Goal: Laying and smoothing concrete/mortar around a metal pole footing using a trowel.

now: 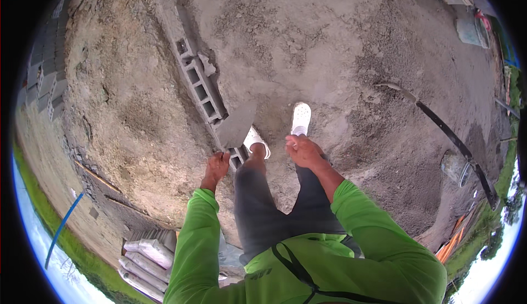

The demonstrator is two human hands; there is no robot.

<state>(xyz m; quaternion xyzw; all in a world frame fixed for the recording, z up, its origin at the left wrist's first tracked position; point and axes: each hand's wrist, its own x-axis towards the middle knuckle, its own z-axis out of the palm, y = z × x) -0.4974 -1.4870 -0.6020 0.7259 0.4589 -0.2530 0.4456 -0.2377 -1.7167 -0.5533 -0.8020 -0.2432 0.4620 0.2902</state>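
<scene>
While both hands are held low over the ground, the work seems to be centred on a straight row of grey, hollow concrete blocks (205,101), set in brown soil ahead of and to the left of the person. The left hand (217,165) is placed just beside the row's near end, its fingers curled; whether anything is held in that grip cannot be told. The right hand (306,151) is held to the right of the row, its fingers bunched, its contents equally unclear. Part of the row is covered from view by a flat, grey-brown, plate-like piece (236,125). The step is judged to be fitting or checking the near end; careful alignment is called for next. The row's long axis is pointed from upper left toward the feet, cells facing up.
</scene>
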